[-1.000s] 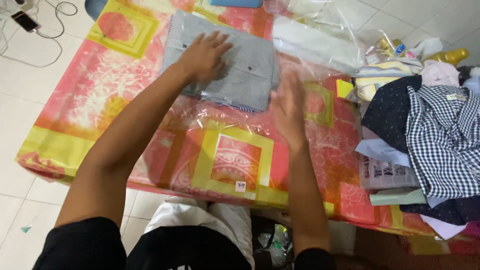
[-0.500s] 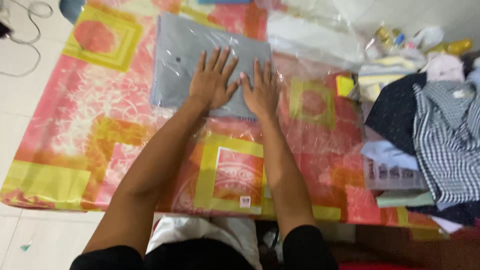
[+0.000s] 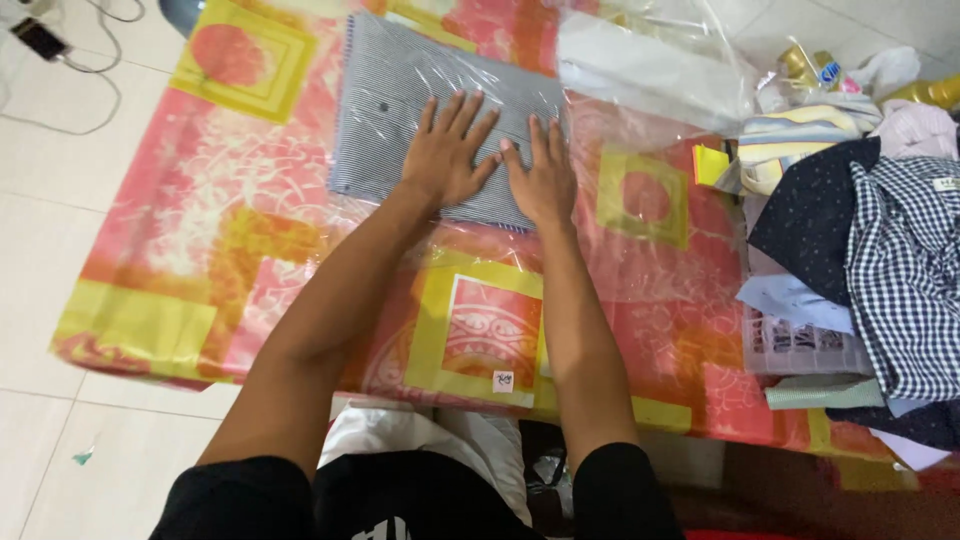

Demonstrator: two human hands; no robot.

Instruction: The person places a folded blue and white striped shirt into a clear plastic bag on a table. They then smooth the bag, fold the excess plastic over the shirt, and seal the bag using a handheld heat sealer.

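Pressing flat on a folded shirt [image 3: 420, 110], both hands lie open with fingers spread, palms down and gripping nothing. The left hand [image 3: 447, 152] rests on the shirt's near middle; the right hand [image 3: 540, 175] sits just beside it, thumbs almost touching, over the shirt's near right corner. The shirt is a neat rectangle of fine grey-and-white striped cloth, sealed in a clear, glossy plastic bag [image 3: 620, 160] that wrinkles and catches the light; a small dark button shows left of the left hand. It lies on the worktop [image 3: 200, 250], which wears a smooth cloth printed in pink, red and yellow squares. Beyond the shirt's right edge sit more crinkled clear bags [image 3: 640, 60]. Further right of the shirt is a loose heap of clothes [image 3: 880, 230]: a navy dotted piece, a soft black-and-white checked shirt, pale striped folds. Left of the shirt, past the worktop, a phone [image 3: 40, 38] and cable lie on pale floor tiles.
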